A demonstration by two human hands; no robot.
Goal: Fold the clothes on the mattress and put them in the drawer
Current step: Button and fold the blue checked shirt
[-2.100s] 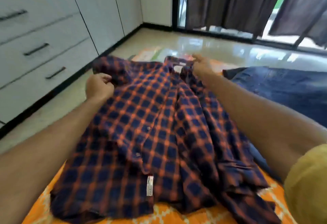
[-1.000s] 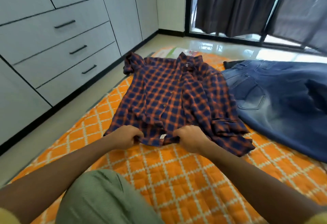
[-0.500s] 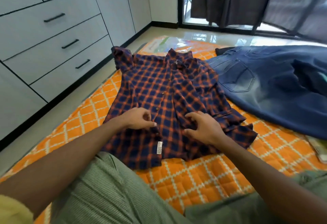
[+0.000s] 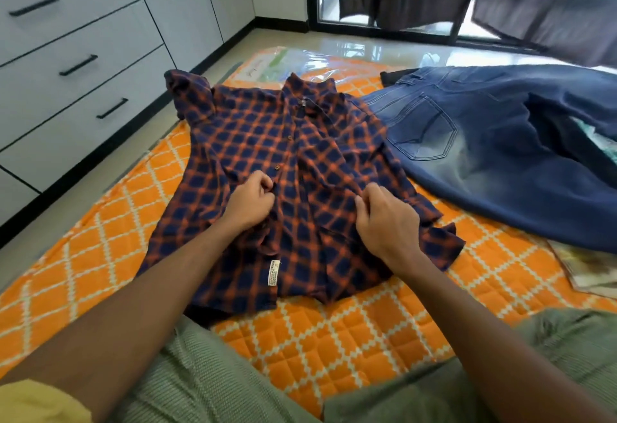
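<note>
Orange mattress [image 4: 350, 339], jeans [image 4: 500, 142] beside plaid shirt [image 4: 283, 155], drawers [image 4: 76, 65] left

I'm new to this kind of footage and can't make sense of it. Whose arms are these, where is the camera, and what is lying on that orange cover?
There is no machine here. The camera sits on a person's head and looks forward and down, so the two bare arms coming in from the bottom are the wearer's own, and the green fabric at the bottom looks like their trousers.

The orange quilted mattress lies on the floor. Spread on it is a navy and orange checked shirt, collar away from the camera. The left hand pinches the shirt's cloth near its button line, and the right hand has its grip on a fold of the same shirt further right. Blue jeans lie beside the shirt on the right.

On the left stands a white unit with drawers, all closed.
</note>
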